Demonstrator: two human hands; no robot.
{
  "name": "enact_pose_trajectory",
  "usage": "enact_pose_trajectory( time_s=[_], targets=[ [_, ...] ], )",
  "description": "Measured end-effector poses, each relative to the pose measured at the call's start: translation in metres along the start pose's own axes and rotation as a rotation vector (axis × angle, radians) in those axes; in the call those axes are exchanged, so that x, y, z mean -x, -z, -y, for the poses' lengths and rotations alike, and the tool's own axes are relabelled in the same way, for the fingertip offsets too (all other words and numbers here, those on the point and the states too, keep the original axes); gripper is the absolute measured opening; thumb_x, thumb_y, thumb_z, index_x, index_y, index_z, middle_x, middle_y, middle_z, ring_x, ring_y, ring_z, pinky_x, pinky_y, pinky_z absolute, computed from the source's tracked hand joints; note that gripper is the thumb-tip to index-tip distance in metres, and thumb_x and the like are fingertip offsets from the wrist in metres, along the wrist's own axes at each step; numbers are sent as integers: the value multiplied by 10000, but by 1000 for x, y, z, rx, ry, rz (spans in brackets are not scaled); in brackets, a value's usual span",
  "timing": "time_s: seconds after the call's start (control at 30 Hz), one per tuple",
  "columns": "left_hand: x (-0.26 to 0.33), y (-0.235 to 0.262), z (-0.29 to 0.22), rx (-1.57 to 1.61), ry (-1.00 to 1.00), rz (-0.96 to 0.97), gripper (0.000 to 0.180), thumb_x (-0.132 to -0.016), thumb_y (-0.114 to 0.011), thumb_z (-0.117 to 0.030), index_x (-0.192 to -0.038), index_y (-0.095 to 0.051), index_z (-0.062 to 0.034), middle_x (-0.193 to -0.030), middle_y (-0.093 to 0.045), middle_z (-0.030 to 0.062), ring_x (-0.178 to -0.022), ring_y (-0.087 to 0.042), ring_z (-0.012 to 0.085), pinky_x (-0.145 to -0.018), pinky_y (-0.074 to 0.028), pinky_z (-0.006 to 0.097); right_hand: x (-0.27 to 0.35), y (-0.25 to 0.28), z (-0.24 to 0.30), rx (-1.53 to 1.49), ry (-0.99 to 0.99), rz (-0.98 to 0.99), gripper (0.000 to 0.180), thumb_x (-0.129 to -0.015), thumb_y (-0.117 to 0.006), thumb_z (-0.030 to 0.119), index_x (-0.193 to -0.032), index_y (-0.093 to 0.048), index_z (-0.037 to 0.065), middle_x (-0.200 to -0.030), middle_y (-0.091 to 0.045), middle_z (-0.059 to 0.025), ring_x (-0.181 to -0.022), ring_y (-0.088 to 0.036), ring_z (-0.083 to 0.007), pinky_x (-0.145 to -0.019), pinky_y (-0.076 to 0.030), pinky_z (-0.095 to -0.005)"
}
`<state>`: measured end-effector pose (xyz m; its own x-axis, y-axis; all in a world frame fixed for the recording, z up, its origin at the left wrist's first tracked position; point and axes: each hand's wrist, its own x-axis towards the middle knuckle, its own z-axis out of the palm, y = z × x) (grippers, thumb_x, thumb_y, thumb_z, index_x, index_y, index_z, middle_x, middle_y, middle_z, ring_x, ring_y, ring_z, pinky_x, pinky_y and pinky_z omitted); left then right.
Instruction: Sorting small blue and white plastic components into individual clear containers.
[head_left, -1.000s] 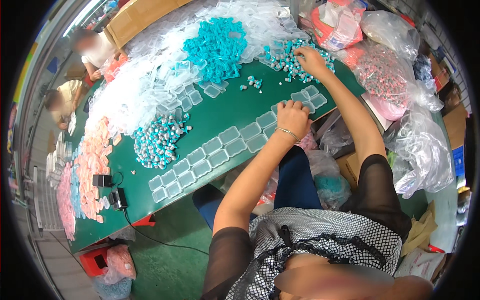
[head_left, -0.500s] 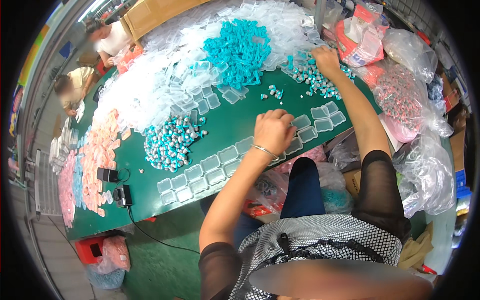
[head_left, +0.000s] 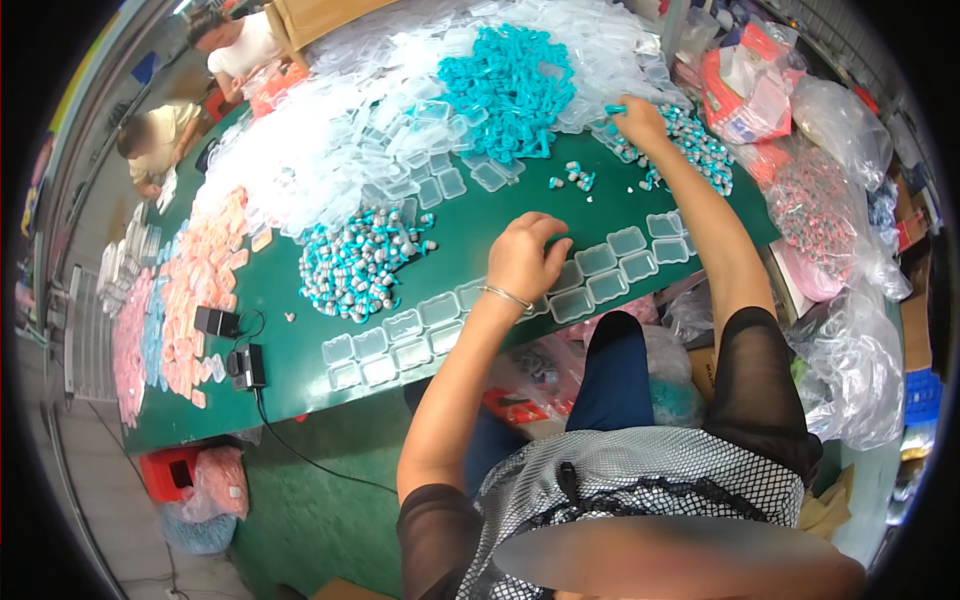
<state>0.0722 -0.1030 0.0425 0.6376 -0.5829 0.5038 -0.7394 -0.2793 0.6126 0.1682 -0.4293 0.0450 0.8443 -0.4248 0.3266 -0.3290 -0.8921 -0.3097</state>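
Observation:
My right hand (head_left: 640, 124) pinches a small teal piece (head_left: 614, 109) at its fingertips, at the edge of a pile of small teal-and-grey pieces (head_left: 700, 150) on the right. My left hand (head_left: 527, 254) hovers over the row of open clear plastic cases (head_left: 440, 309), its fingers curved and the thumb apart, with nothing visible between them. The hand and wrist hide some cases in the middle of the row. Left of the hand lies a second, larger pile of teal-and-grey pieces (head_left: 350, 265). A few loose pieces (head_left: 572, 177) lie between the piles.
A heap of clear cases (head_left: 330, 130) and a mound of teal plastic parts (head_left: 505, 90) cover the far side of the green table (head_left: 470, 215). Orange cases (head_left: 200, 300) and black cabled devices (head_left: 245, 367) sit left. Filled bags (head_left: 815, 205) crowd the right. Two people work far left.
My right hand has drawn its fingertips together at the pile, where a teal piece now shows. The left hand's thumb and fingers have spread apart. The whole view has shifted slightly.

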Motion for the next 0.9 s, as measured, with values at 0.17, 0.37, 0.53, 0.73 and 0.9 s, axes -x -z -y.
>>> enact_pose_trajectory(
  time_s=[0.17,0.37,0.53,0.73,0.9],
  targets=[
    [-22,-5,29,794,499,-86,393,-827,-702,-215,-1149,-593,-18,-1038,-624,59,-894,-615,167,-746,-507,307,14,4,26,-332,120,130,300,-720,-672,247,-961,-685,68,-874,-682,-169,-843,-661,-325,-743,-507,-410],
    [-61,-7,46,1135,750,-231,468,-837,-689,-200,-1239,-505,-48,-1081,-579,52,-970,-561,175,-790,-480,359,9,-34,92,-445,246,208,404,-739,-671,277,-1047,-647,15,-968,-663,-218,-953,-635,-338,-841,-491,-396],
    [-47,8,61,1068,752,-238,449,-839,-685,-199,-1231,-516,-60,-1065,-582,37,-956,-551,163,-793,-468,359,15,-59,140,-216,-28,182,676,-775,-677,398,-1288,-464,14,-1315,-470,-249,-1168,-499,-426,-958,-438,-486],
    [-16,34,63,1067,785,-277,401,-846,-669,-192,-1214,-550,-84,-1076,-579,12,-949,-550,145,-794,-462,345,38,-65,168,-13,17,67,656,-754,-713,383,-1290,-461,101,-1265,-454,-200,-1106,-517,-427,-907,-474,-480],
    [-5,38,59,1084,782,-253,344,-843,-672,-186,-1165,-586,-97,-1051,-604,0,-918,-567,130,-785,-465,339,14,-80,136,-206,151,53,542,-700,-705,215,-1207,-557,92,-1113,-584,-203,-1001,-604,-367,-844,-504,-456]
  ],
)
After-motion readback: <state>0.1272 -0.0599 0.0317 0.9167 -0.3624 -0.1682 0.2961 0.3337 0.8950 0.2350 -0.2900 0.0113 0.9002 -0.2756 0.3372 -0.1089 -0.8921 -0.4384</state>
